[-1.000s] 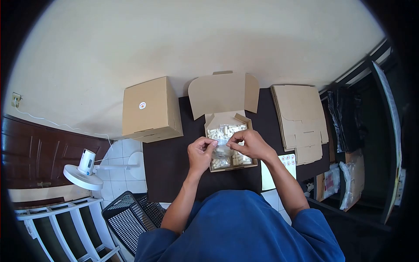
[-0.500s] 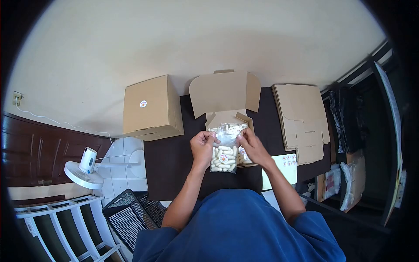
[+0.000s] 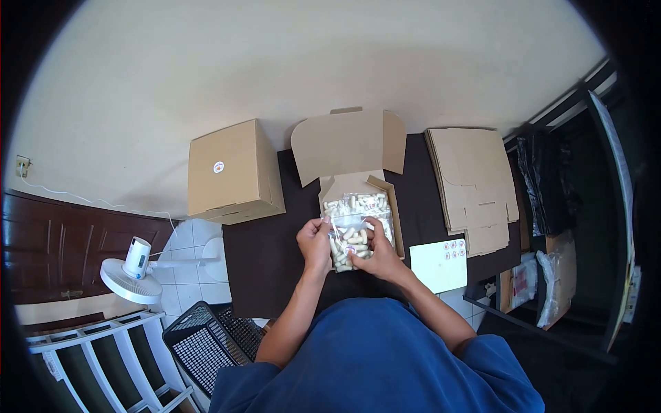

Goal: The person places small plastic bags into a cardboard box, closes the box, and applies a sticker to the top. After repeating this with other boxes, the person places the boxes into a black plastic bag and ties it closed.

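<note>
Between my hands is a clear plastic bag (image 3: 350,237) filled with whitish, capsule-like pieces, with a round sticker near its lower part. My left hand (image 3: 316,242) pinches the bag's upper left side. My right hand (image 3: 377,251) grips its right side, the thumb resting by the sticker. Behind and under the bag stands an open cardboard box (image 3: 397,230), its lid (image 3: 341,144) raised toward the wall. More bags of the same pieces (image 3: 365,204) lie inside that box, partly hidden by the held bag and my right hand.
A closed cardboard box (image 3: 231,168) with a round sticker stands left on the dark table (image 3: 265,261). Flat folded cardboard (image 3: 475,179) is stacked at right, near a sticker sheet (image 3: 441,267). A black crate (image 3: 206,347) and a white fan (image 3: 132,279) are on the left.
My right hand has moved from the bag's top corner down to its lower right side. The bag now tilts over the box, and its pieces have shifted. The view has moved slightly.
</note>
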The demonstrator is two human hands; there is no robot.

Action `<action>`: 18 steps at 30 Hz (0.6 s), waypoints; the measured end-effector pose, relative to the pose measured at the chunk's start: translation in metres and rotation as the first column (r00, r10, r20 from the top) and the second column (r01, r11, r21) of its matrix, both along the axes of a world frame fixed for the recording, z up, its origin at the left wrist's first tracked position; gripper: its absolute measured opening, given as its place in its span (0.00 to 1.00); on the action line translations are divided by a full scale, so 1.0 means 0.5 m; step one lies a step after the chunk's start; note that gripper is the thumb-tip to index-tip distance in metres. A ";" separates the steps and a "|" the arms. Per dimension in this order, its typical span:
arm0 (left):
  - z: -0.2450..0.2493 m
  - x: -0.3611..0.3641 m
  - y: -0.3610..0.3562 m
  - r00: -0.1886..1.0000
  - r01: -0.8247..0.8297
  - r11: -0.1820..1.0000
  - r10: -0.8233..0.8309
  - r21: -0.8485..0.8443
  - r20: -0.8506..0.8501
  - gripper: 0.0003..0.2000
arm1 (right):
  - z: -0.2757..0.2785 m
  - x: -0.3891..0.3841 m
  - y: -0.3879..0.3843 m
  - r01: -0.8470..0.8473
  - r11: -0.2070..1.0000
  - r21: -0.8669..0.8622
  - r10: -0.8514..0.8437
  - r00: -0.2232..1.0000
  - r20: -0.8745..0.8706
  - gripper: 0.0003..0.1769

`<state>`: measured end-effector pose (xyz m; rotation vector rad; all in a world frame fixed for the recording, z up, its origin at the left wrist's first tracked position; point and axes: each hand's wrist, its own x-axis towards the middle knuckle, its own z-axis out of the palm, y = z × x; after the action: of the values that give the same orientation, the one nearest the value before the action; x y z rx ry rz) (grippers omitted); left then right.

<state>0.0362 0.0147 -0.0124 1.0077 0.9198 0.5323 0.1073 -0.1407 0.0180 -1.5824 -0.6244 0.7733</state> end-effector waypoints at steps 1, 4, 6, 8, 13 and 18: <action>-0.014 -0.010 -0.010 0.999 -0.028 0.999 0.028 -0.041 0.021 0.07 | -0.006 0.002 -0.007 -0.018 1.000 -0.013 0.017 0.999 -0.039 0.45; -0.021 -0.041 -0.034 0.999 -0.022 0.984 0.027 -0.176 0.025 0.10 | -0.069 0.011 -0.033 0.055 0.997 -0.048 -0.061 0.986 -0.152 0.37; -0.008 -0.048 -0.044 0.997 0.035 0.973 -0.020 -0.229 0.070 0.12 | -0.107 0.046 -0.064 0.115 0.986 -0.124 -0.139 0.970 -0.201 0.33; 0.005 -0.048 -0.036 0.995 0.075 0.996 -0.071 -0.043 0.075 0.18 | -0.102 0.110 -0.071 0.197 0.980 0.015 -0.191 0.966 -0.176 0.23; 0.004 -0.036 0.044 0.995 0.095 0.957 -0.089 0.273 -0.032 0.18 | -0.016 0.258 -0.015 0.000 0.974 -0.226 0.010 0.999 0.042 0.27; -0.023 -0.031 0.070 0.962 0.261 0.847 -0.189 0.462 -0.198 0.10 | -0.050 0.257 0.065 -0.100 0.806 -0.584 0.444 0.754 0.484 0.33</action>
<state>0.0208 0.0498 -0.0239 1.6110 0.7934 0.5046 0.2356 -0.1084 -0.0069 -2.3233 -1.2257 0.6840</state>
